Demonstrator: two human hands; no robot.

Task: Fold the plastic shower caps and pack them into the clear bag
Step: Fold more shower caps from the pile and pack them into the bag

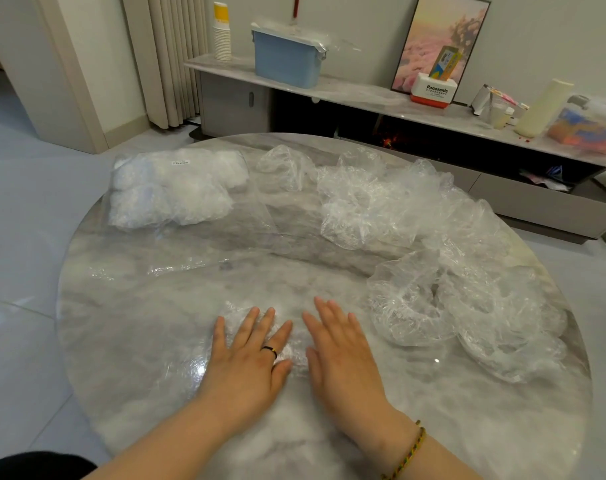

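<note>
shower cap [233, 311] flattened near table [433, 410] front edge under spread left hand [249, 358]; right hand [343, 355] flat beside, likely expelling air before folding.

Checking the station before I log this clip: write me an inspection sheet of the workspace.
Surface: round, glossy marble-look table.
Job's things: clear bag at far left, holding white folded caps; loose shower caps heaped along the right side; flattened cap under the hands.
Clutter: nothing seen.
Grippers: left hand flat, fingers straight, pressing the flattened cap; right hand flat beside it, fingers straight.
Cables: nothing seen.
Surroundings: shelf behind the table, with blue bin, paper cups and framed picture.
</note>
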